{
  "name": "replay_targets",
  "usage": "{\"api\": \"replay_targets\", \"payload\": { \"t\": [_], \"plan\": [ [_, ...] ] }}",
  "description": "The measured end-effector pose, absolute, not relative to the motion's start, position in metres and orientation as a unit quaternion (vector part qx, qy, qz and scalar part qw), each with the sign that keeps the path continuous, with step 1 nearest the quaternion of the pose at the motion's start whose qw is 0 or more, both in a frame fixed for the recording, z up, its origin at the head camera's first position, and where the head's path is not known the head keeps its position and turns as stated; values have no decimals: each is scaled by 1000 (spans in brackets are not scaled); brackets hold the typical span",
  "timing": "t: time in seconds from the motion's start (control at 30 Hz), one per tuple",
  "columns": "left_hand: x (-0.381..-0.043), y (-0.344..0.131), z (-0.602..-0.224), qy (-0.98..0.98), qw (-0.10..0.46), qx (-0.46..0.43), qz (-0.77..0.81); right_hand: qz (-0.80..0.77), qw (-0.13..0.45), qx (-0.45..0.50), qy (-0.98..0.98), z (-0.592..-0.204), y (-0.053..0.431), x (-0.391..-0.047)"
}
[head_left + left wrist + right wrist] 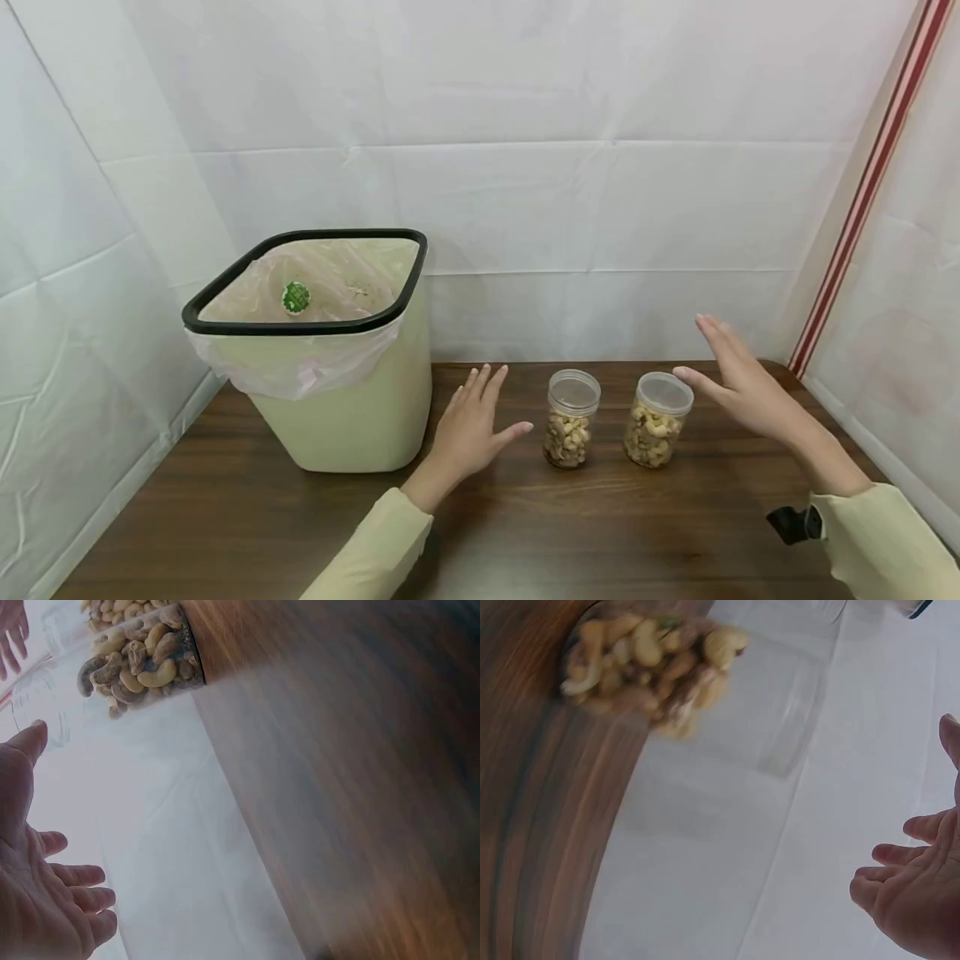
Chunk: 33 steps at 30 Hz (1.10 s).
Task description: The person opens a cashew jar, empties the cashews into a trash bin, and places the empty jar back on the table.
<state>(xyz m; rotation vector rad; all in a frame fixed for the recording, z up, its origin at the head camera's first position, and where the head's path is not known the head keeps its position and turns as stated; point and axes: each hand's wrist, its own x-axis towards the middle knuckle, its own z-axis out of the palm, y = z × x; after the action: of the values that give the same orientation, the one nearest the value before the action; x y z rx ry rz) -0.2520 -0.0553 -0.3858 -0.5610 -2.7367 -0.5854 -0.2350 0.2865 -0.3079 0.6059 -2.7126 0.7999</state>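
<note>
Two clear plastic jars with lids stand upright on the wooden table, each partly filled with nuts. Cashews show in the left jar [570,421]; the right jar [657,421] holds a similar mix that looks chunkier. My left hand [468,429] is spread just left of the left jar, apart from it, with nothing in its fingers. To the right of the right jar my right hand [742,387] is raised with fingers extended, its thumb close to the lid; contact cannot be told in the head view. In the right wrist view that hand [915,877] appears apart from the jar [682,682].
A pale green bin [360,417] with a black rim and a plastic liner stands on the left of the table [600,533]. Inside it lies a green and white round piece [296,297]. White sheeting [510,208] encloses the back and sides.
</note>
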Motion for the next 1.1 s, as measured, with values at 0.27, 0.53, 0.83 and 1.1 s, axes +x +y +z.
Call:
{"api": "replay_targets", "payload": {
  "t": [0.27,0.53,0.83,1.1],
  "plan": [
    [-254,-47,-390,-939,102,-202,-261,290,125,218,-923,-305,264,-239],
    [-255,-38,-394,-921,61,-193,-333,313,97,217,-920,-308,242,-243],
    [-260,-29,-396,-905,33,-183,-382,384,49,236,-891,-315,220,-247],
    [-265,-21,-394,-894,-9,-191,-405,411,6,240,-879,-324,207,-252]
  ]
}}
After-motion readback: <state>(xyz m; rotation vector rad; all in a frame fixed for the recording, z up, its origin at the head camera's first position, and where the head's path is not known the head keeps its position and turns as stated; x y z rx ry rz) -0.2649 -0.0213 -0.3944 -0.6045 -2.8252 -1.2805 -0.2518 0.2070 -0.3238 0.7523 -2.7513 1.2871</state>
